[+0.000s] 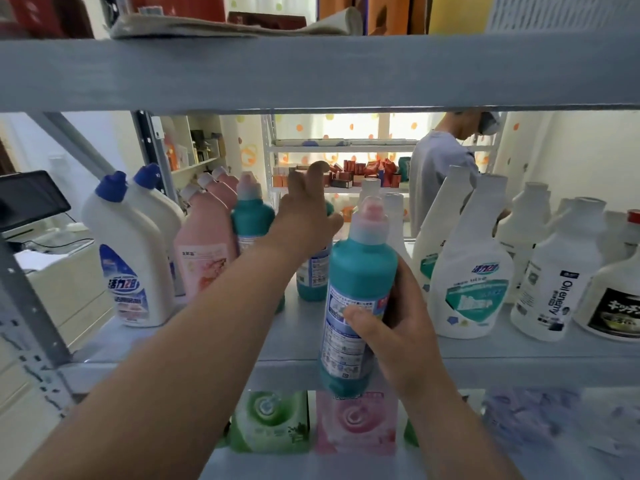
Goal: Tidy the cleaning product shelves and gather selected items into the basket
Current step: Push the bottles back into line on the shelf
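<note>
Shelf unit, grey, seen from the front; middle shelf (519, 355) holds the cleaning products. Item in hand: one teal bottle (360, 289) with a pink-and-clear cap and a blue-white label, held upright at the near edge of the middle shelf, its base hanging just in front of the shelf lip. Right hand (398, 330): wrapped round the lower right of this bottle, thumb pressed on the label, fingers closed behind the body. Left hand (304, 209): reaches farther in, fingers stretched upward and slightly apart, palm covering the top of a second teal bottle (313, 271) that stands on the shelf; no finger is seen curled round it. A third teal bottle (251, 216) stands just left of the left wrist. Farther left: a row of pink bottles (204, 258) running toward the back, then two white bottles with blue caps (128, 258) at the left end. Right of the held bottle: white bottles with teal labels (471, 271), a white bottle marked "Oil enemy" (554, 282), and a white bottle with a black label (613, 306) at the far right. Lower shelf: a green pouch (270, 420) and a pink pouch (356, 424) side by side. Upper shelf (311, 71): a folded cloth (235, 26) lies on top. Background, right: another person (440, 168) in a grey top stands beyond the shelves.
</note>
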The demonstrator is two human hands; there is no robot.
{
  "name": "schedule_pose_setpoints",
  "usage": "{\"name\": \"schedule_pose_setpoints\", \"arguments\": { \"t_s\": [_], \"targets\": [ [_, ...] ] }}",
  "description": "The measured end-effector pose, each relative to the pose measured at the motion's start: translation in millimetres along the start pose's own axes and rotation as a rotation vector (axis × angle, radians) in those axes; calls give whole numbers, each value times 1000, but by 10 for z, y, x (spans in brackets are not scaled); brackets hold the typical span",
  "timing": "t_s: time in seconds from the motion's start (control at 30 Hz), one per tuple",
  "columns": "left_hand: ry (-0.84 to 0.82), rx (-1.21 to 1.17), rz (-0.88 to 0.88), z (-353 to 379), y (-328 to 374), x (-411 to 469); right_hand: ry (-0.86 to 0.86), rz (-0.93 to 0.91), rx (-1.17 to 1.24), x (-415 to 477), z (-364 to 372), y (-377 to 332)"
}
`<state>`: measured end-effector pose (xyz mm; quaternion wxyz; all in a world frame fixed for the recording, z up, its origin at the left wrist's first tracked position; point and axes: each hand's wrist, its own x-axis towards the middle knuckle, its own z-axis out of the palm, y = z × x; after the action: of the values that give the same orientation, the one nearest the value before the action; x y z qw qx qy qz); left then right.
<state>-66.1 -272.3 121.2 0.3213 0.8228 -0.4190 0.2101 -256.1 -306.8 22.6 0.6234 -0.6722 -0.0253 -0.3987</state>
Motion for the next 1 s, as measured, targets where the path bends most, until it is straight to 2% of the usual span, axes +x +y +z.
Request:
{"name": "schedule_pose_setpoints", "arguments": {
  "t_s": [0.33,0.47,0.6,0.73,0.83,0.9,1.0],
  "targets": [
    [21,-219,83,-599,-104,-764,66,-31,-43,-27,265,75],
    [149,-151,69,-878,-331,-1037,55,-50,-62,-23,448,96],
    [104,-206,-1,-1168,-592,-1203,57,-46,-94,69,664,156],
    [214,-167,4,-1280,-931,-1314,66,-4,-160,244,890,232],
    [305,-344,-123,-1207,-1190,-1414,76,16,-208,371,1025,294],
    [299,-519,-204,-1082,-1333,-1515,83,37,-231,435,1105,350],
    [259,-640,-264,-851,-1525,-1705,86,82,-254,506,1244,378]
  ]
}}
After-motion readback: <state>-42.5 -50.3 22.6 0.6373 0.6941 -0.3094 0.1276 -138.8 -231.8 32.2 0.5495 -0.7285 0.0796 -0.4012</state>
